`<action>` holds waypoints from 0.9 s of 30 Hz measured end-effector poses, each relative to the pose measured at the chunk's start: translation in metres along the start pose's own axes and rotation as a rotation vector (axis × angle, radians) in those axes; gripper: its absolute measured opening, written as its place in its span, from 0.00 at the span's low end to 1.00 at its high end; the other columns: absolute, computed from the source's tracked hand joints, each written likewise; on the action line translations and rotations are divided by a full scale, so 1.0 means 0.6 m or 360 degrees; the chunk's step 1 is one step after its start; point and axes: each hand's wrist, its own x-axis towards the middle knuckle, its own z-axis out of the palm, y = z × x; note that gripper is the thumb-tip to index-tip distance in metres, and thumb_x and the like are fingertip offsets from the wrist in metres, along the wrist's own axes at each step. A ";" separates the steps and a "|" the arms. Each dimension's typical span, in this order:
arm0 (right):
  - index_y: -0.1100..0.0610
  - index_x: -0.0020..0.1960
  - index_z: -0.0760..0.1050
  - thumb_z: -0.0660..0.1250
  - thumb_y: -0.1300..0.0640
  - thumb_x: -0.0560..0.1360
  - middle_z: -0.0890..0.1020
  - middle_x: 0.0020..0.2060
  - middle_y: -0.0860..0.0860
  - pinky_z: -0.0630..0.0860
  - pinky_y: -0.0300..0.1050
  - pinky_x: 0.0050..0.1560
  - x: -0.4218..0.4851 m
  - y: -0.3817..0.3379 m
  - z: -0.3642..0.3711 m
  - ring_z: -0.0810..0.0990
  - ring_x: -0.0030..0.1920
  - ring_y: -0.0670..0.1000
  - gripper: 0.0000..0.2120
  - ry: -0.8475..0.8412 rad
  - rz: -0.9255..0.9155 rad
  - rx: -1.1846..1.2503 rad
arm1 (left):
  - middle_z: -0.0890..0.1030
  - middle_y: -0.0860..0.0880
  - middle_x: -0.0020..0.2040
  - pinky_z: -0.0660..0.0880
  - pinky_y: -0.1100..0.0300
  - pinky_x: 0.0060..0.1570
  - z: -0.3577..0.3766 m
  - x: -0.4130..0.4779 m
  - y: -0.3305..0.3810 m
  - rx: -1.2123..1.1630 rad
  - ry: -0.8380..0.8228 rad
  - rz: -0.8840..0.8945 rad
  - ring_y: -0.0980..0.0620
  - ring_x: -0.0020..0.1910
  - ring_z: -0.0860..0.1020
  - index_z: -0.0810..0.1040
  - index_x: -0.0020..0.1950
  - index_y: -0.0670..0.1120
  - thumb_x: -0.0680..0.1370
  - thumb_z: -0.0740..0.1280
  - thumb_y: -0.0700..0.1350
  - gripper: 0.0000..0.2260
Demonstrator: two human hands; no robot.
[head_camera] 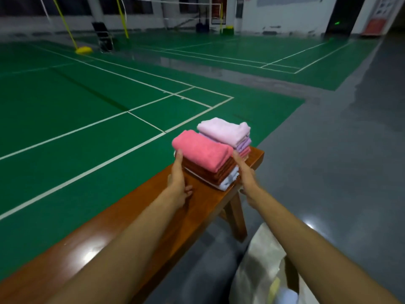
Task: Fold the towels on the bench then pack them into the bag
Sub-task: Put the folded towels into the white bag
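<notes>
Bench (135, 216): wooden, running from near left to far right.
Near stack (206, 159): folded towels on the bench's far end, pink on top, brown under it, white at the bottom.
Far stack (225, 130): just beyond the near stack and touching it; pale pink on top, lilac and pink below.
Left hand (178, 183): thumb straight up against the near stack's left side, other fingers curled over the bench; whether they grip, I cannot tell.
Right hand (246, 176): one straight digit pressed along the stack's right side; the rest is hidden.
Bag (260, 260): pale, on the floor at near right beside the bench, mouth open; something pale yellow inside, too blurred to name.
</notes>
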 end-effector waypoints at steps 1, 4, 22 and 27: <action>0.51 0.67 0.78 0.70 0.21 0.58 0.81 0.65 0.49 0.73 0.51 0.66 0.023 -0.005 0.007 0.80 0.62 0.55 0.47 -0.0010 0.0030 0.0042 | 0.77 0.43 0.61 0.71 0.47 0.64 0.012 0.006 0.012 -0.0163 -0.0099 -0.0112 0.40 0.59 0.76 0.75 0.65 0.48 0.68 0.63 0.79 0.41; 0.48 0.76 0.70 0.71 0.21 0.56 0.77 0.67 0.48 0.71 0.54 0.70 0.068 -0.014 0.013 0.77 0.66 0.54 0.55 0.0156 0.0049 -0.0007 | 0.79 0.42 0.57 0.69 0.46 0.64 0.048 0.022 0.045 -0.0319 -0.0321 -0.0274 0.42 0.57 0.77 0.75 0.63 0.44 0.72 0.67 0.72 0.35; 0.51 0.60 0.76 0.74 0.44 0.60 0.83 0.52 0.52 0.78 0.47 0.50 -0.034 0.011 -0.062 0.81 0.49 0.52 0.30 -0.0698 0.0411 -0.0175 | 0.87 0.43 0.52 0.79 0.46 0.61 0.047 -0.055 -0.009 0.0063 -0.0372 -0.0371 0.42 0.52 0.85 0.82 0.63 0.43 0.66 0.77 0.48 0.26; 0.55 0.65 0.73 0.75 0.56 0.62 0.84 0.49 0.54 0.82 0.45 0.38 -0.102 0.057 -0.118 0.85 0.44 0.51 0.31 -0.0913 0.0409 0.0164 | 0.84 0.36 0.58 0.78 0.34 0.59 0.055 -0.146 -0.059 -0.0052 -0.0556 -0.0206 0.35 0.56 0.83 0.78 0.65 0.41 0.67 0.72 0.43 0.26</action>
